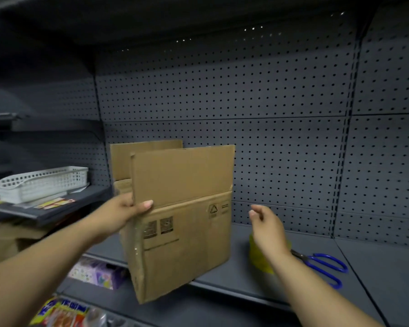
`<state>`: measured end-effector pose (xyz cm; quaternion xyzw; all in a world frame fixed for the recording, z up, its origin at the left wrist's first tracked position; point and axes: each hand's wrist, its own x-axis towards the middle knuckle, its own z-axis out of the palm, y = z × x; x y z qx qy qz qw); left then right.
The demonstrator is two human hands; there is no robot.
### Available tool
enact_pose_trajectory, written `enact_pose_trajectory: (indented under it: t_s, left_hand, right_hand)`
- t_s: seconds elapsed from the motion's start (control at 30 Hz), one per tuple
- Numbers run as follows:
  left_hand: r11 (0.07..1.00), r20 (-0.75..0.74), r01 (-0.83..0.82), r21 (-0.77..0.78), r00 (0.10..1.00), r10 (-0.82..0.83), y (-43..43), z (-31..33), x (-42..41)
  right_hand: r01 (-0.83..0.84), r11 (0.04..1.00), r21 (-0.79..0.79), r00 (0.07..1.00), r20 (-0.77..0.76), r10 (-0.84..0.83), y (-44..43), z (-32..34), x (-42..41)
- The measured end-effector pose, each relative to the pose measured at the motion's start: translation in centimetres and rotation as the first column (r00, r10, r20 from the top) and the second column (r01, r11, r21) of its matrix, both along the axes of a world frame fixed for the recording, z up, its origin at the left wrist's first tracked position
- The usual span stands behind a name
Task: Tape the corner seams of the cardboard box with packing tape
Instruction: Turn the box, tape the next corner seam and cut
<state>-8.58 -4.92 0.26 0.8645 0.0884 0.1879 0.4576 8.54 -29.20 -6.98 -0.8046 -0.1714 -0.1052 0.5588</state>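
My left hand [125, 208] pinches the box [180, 220] at its near left corner, below the raised flap. The box sits tilted on the shelf [293, 279], overhanging its front edge. A triangle mark and handling symbols show; their wording is unreadable. My right hand [265, 223] hangs loose and empty over the tape [257, 258].

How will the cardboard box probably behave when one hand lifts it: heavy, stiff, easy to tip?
Probably light: the left hand grips the cardboard box at one corner only. Likely tippy: it is tilted, partly past the shelf edge. The upright flaps may flex.
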Motion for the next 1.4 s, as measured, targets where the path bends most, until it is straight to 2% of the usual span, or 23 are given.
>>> enact_pose_trajectory:
  t_s: [0.13,0.23,0.27,0.3,0.37,0.4,0.43,0.53,0.67,0.83,1.0,1.1,1.23,1.4]
  left_hand:
    - [0.99,0.004,0.044,-0.133,0.999,-0.044,6.2,0.3,-2.7]
    - [0.973,0.029,-0.031,-0.23,0.999,0.039,9.5,-0.2,-3.2]
    - [0.965,0.055,-0.122,-0.232,0.989,0.138,9.8,-0.4,-3.1]
    - [0.94,0.07,-0.289,-0.183,0.949,0.306,10.1,-0.9,-2.7]
    - [0.783,0.093,-0.62,-0.057,0.777,0.622,9.4,-1.4,-1.6]
    - [0.729,0.09,-0.683,-0.046,0.724,0.684,8.2,-1.4,-1.3]
    - [0.725,0.064,-0.685,-0.071,0.723,0.688,6.9,-1.2,-1.0]
    - [0.812,-0.043,-0.57,-0.125,0.821,0.57,3.9,-0.9,-0.3]
    - [0.849,-0.12,-0.518,-0.101,0.854,0.507,3.8,-0.5,0.6]
    - [0.86,-0.053,-0.501,-0.097,0.865,0.498,6.6,-0.3,0.3]
    - [0.938,0.07,-0.305,-0.162,0.945,0.319,11.9,-1.4,-1.0]
    - [0.956,0.053,-0.243,-0.167,0.966,0.255,14.4,-1.4,-1.7]
    - [0.964,0.118,-0.15,-0.218,0.977,0.179,16.7,-1.1,-2.3]
    - [0.933,0.194,-0.045,-0.358,0.973,0.121,17.3,-1.1,-1.4]
  right_hand:
    - [-0.093,0.99,-0.104,0.996,0.008,0.094,2.9,0.2,-1.6]
    - [-0.189,0.957,-0.218,0.981,-0.009,0.191,6.6,-0.2,-2.9]
    - [-0.216,0.948,-0.234,0.976,-0.015,0.218,8.0,-0.3,-3.3]
    - [-0.247,0.94,-0.235,0.968,-0.02,0.25,9.4,-0.4,-4.0]
    - [-0.295,0.937,-0.188,0.954,-0.015,0.298,11.6,-0.5,-5.4]
    - [-0.294,0.943,-0.154,0.955,-0.011,0.296,12.4,-0.6,-6.2]
    - [-0.262,0.955,-0.135,0.964,0.004,0.265,13.0,-0.8,-7.0]
    - [-0.158,0.969,-0.187,0.976,0.118,0.182,14.2,-1.8,-9.2]
    - [-0.197,0.933,-0.302,0.918,0.278,0.284,16.7,-2.3,-13.2]
    - [-0.254,0.877,-0.407,0.849,0.341,0.404,18.7,-2.0,-15.2]
    - [-0.16,0.952,-0.262,0.905,0.345,0.248,19.0,-0.2,-13.5]
    - [-0.101,0.959,-0.263,0.914,0.357,0.194,19.1,1.2,-12.7]
    - [0.002,0.94,-0.341,0.906,0.399,0.143,19.5,1.8,-11.5]
    - [0.046,0.858,-0.512,0.915,0.367,0.169,20.1,1.3,-10.6]
